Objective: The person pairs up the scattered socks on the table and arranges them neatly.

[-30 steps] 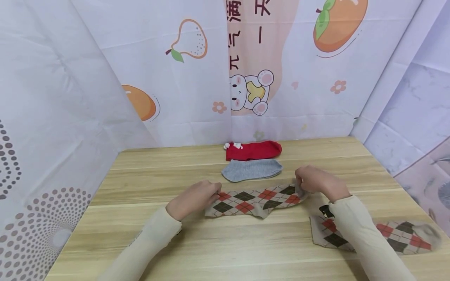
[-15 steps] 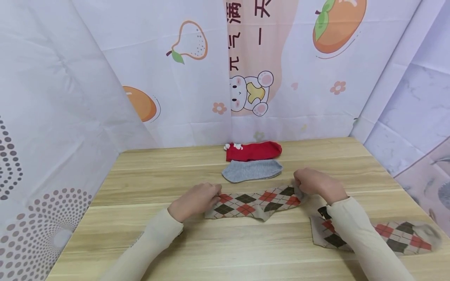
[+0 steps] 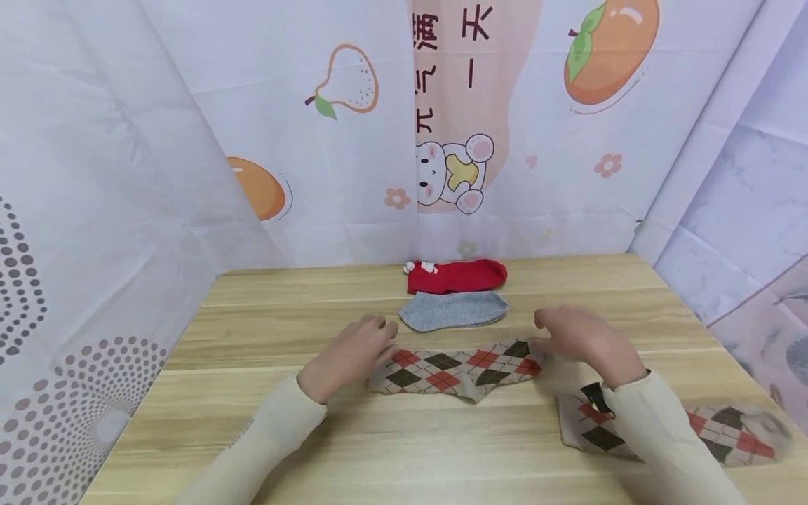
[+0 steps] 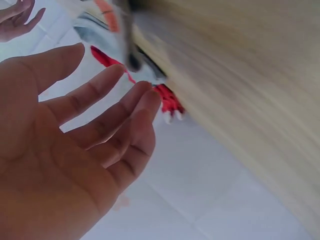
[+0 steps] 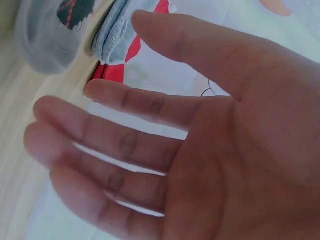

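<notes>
An argyle sock (image 3: 454,370) in beige, red and dark green lies flat across the middle of the table in the head view. Beside its cuff end is my left hand (image 3: 355,351); the left wrist view shows that palm with relaxed fingers (image 4: 105,115) and nothing in them. At the toe end hovers my right hand (image 3: 583,340), whose fingers (image 5: 105,130) are spread loosely apart from the grey toe (image 5: 50,40) in the right wrist view. A second argyle sock (image 3: 593,424) lies at the right, partly covered by my right sleeve.
Behind the middle sock lie a grey ankle sock (image 3: 453,311) and, farther back, a red sock (image 3: 457,275) with a white figure on its cuff. Printed curtains (image 3: 328,161) stand at the wooden table's (image 3: 265,308) back edge and sides.
Both hands have let go of the middle argyle sock's ends and lifted slightly off it. The right hand has shifted a little to the right. The socks stay in place.
</notes>
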{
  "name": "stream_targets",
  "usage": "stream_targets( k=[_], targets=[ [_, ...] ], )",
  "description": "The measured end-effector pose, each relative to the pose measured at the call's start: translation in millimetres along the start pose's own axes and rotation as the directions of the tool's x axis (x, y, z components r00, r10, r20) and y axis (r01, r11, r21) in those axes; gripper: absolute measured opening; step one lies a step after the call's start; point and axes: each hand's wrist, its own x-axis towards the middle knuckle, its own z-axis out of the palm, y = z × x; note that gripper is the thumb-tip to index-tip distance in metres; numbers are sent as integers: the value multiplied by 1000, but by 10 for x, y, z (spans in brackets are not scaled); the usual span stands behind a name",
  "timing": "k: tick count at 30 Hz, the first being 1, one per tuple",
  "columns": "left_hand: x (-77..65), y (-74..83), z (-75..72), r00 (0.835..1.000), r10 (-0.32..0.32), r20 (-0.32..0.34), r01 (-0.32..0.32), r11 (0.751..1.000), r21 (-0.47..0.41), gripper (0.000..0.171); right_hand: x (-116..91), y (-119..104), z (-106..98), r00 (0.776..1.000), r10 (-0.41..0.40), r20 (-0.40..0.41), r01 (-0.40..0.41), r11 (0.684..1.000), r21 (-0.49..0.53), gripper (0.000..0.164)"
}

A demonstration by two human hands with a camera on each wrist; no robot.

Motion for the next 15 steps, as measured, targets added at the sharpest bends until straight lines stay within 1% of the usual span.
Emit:
stream_targets(
  k=[2, 4, 7, 10, 15],
  targets=[
    [12, 56, -15, 999, 37, -33, -36, 999, 16, 15, -81, 14, 19, 999, -17, -33, 17, 1000, -4, 34],
    [21, 107, -24, 995, 72, -67, -71, 997, 13, 15, -168, 51, 39, 997, -36, -67, 35, 999, -13, 32],
    [51, 183, -38, 991, 102, -84, -102, 995, 7, 17, -312, 138, 69, 992, -55, -110, 52, 998, -29, 30],
    [88, 263, -55, 989, 126, -73, -126, 992, 4, 19, -460, 240, 112, 990, -46, -133, 40, 998, -50, 29],
    [140, 381, -75, 988, 149, -37, -149, 989, 7, 21, -675, 423, 194, 994, 33, -107, -34, 999, -14, 31]
  ],
)
